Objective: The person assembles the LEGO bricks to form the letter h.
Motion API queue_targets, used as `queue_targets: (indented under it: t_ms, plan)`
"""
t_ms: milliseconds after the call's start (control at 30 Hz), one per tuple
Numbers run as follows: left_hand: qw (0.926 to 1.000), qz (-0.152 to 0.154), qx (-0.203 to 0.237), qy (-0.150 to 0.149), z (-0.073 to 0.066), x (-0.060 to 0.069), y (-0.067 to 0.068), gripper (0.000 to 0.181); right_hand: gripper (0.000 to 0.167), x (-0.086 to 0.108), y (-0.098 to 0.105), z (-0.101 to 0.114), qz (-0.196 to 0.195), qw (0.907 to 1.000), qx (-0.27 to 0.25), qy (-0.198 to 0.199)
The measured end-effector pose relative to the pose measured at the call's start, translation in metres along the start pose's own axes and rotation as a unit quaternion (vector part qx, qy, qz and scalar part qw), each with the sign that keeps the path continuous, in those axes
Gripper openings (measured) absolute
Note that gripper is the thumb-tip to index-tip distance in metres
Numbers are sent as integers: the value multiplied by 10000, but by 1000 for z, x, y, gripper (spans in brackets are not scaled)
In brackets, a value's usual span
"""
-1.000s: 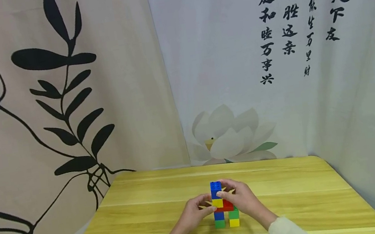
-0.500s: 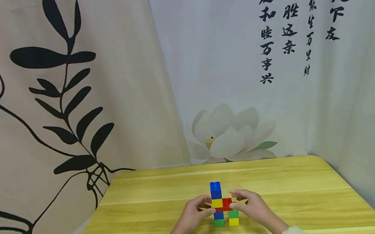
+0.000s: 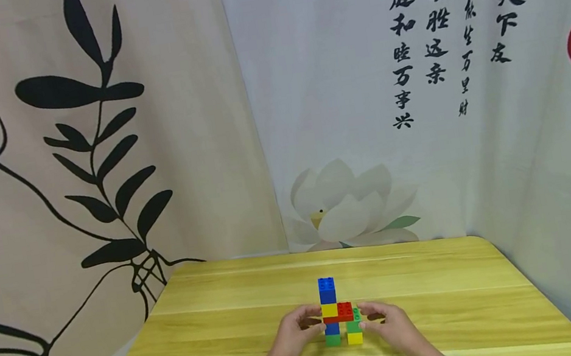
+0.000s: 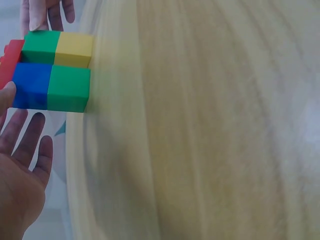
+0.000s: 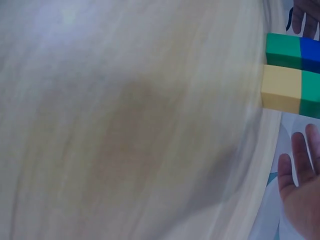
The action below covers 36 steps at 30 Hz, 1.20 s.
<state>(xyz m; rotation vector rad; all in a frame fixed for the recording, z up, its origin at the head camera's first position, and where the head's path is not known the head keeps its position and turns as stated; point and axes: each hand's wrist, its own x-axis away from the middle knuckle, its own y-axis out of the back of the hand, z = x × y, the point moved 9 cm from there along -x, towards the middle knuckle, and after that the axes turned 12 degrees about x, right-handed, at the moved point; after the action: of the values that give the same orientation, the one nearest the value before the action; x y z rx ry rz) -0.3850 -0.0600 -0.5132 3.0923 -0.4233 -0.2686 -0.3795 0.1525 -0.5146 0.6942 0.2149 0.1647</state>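
A toy brick structure (image 3: 330, 311) stands upright on the table, with two legs joined by a red brick (image 3: 345, 312). Its left leg has a blue brick over a green one; the right leg is green over yellow. A yellow brick (image 3: 330, 310) and blue bricks (image 3: 327, 290) rise above the left side. My left hand (image 3: 293, 332) holds the structure's left side, thumb in front and forefinger behind; in the left wrist view its other fingers (image 4: 31, 137) are extended. At the right leg, my right hand (image 3: 393, 325) has its thumb tip against the green brick (image 3: 353, 327), fingers loosely bent.
The wooden table (image 3: 217, 311) extends around the structure. Behind it hangs a pale cloth backdrop (image 3: 200, 123) with black plant prints, a lotus and characters. The far table edge lies beyond the bricks.
My right hand has left the blue bricks at the top and come down to the green brick of the right leg. My left hand has stayed at the left side.
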Motion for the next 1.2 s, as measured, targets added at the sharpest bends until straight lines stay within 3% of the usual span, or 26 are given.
queue_targets:
  t_ms: [267,567,933,1200]
  plan:
    - [9995,-158,264,119,9,3,-1,33,47,2,-5,-9,-59,9997,17,-231]
    - [9992,-272,259,141,13,3,-2,33,45,5,-7,-8,-97,9988,-385,-279]
    - [9997,-250,-55,7,12,1,-1,35,41,6,-8,-8,-132,9989,-306,-323]
    - [10000,-68,-23,14,18,0,-4,47,54,6,-12,-7,-32,9991,-355,-224]
